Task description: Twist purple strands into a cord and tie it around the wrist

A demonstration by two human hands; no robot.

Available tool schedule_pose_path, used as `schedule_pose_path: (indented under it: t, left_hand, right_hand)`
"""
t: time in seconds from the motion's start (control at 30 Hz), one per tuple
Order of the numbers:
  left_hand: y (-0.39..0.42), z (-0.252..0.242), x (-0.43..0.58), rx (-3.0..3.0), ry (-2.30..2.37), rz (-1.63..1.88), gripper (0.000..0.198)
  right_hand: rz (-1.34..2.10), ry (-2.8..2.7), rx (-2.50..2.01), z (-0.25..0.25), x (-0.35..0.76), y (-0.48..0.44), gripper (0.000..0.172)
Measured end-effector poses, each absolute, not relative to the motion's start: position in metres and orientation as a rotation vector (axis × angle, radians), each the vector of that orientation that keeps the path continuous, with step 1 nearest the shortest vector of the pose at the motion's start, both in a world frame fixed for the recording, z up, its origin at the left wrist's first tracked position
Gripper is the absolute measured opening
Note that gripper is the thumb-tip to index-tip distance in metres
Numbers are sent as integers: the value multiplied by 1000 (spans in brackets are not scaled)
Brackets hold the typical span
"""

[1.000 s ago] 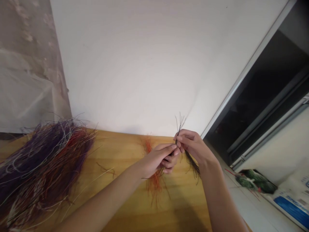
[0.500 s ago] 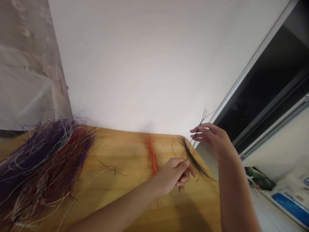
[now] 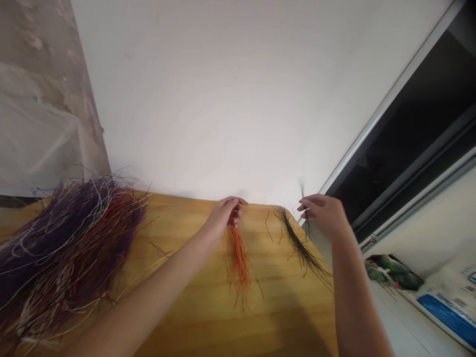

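Note:
My left hand [image 3: 227, 212] is closed at the upper end of a thin bundle of orange strands [image 3: 240, 255], fingers curled around it. The bundle's lower end fans out over the wooden tabletop [image 3: 193, 307]; whether its top is raised I cannot tell. My right hand [image 3: 320, 210], beyond the table's right corner, pinches a small tuft of black strands [image 3: 302, 189] that stands up blurred above the fingers. Between the hands, a bundle of black strands [image 3: 299, 245] lies slanting near the right edge of the table.
A large tangled heap of purple, red, brown and white strands [image 3: 74, 248] covers the left side of the table. Behind is a white wall [image 3: 223, 99]. At right are a dark window [image 3: 416, 114], a green bundle [image 3: 396, 271] and a white-and-blue package [image 3: 449, 307].
My left hand has moved up and left, from beside the black bundle to the top of the orange strands. My right hand has dipped slightly, still with the black tuft.

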State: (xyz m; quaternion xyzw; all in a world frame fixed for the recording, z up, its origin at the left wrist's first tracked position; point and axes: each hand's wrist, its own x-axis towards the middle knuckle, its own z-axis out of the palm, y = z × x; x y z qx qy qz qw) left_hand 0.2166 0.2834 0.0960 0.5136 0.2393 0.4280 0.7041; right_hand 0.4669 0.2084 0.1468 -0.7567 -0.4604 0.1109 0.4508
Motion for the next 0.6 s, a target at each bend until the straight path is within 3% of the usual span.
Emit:
schedule_pose_path:
  t: [0.2,0.43,0.6]
  left_hand:
    - [291,113,198,1082,535,1087,21]
    - [294,116,197,1064,544,1071,21]
    - [294,114,198,1075,543,1062,20]
  right_hand:
    - [296,-1159,-2393,83,471,246,26]
    - [-39,-1179,-2604,79,481,248,31]
    - [-35,-1276,-2650,59,479,254,34]
